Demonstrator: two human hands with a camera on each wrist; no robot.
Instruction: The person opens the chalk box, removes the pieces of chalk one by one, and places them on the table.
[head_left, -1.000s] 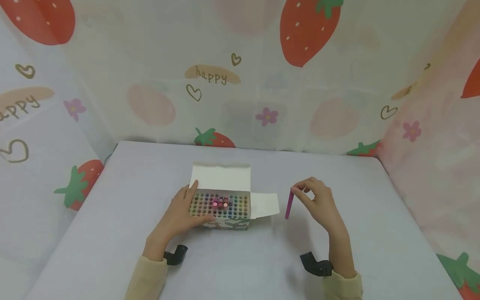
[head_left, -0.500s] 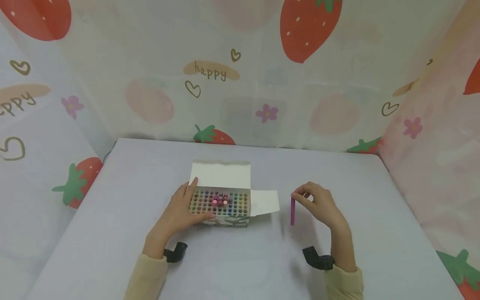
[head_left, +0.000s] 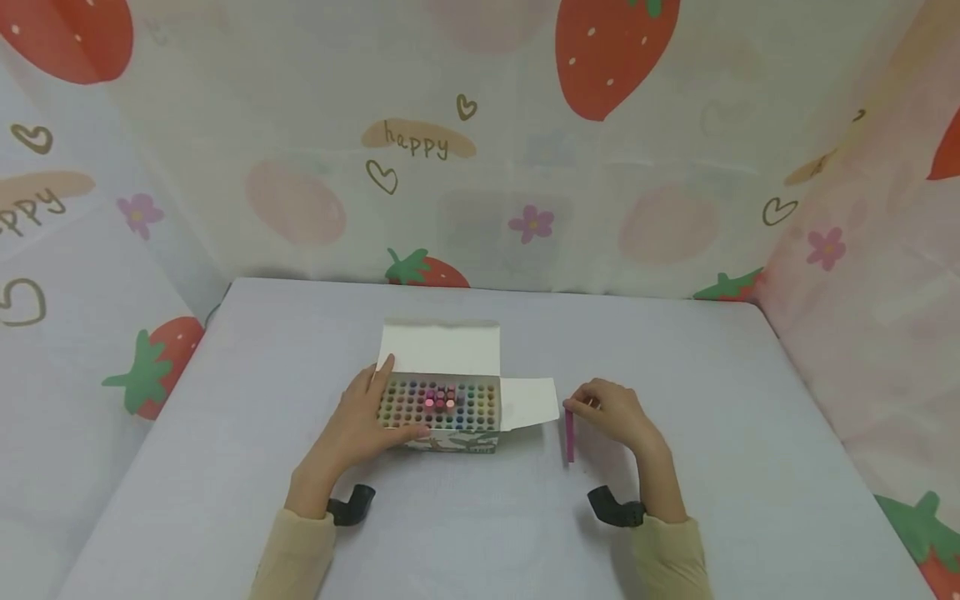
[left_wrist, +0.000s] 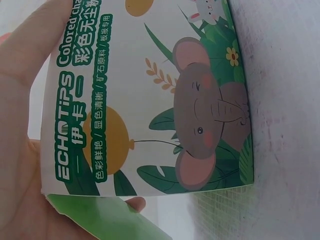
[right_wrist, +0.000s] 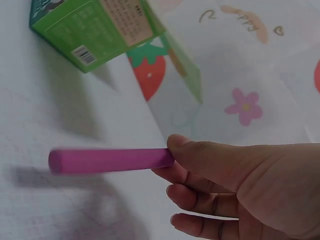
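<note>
A chalk box [head_left: 459, 442] stands with its lid flap raised at the back. Rows of coloured chalk ends [head_left: 401, 402] fill it, and several pink and reddish sticks [head_left: 440, 399] rise higher in the middle. My left hand [head_left: 358, 427] holds the box at its left end, thumb along the front edge and fingers toward the back. In the left wrist view the box front [left_wrist: 150, 100] shows a printed elephant. To the right of the box, my right hand [head_left: 613, 414] pinches the top of a magenta chalk stick [right_wrist: 110, 161], which hangs upright over the table, just beyond the side flap.
The side flap [head_left: 528, 404] sticks out from the box's right end toward the right hand. A white cloth covers the table [head_left: 450, 525]. Curtains [head_left: 525, 150] with strawberry prints enclose the back and both sides.
The right hand has moved down and then left toward the side flap, and the magenta chalk has swung from slanted to upright. The left hand and the box have stayed put.
</note>
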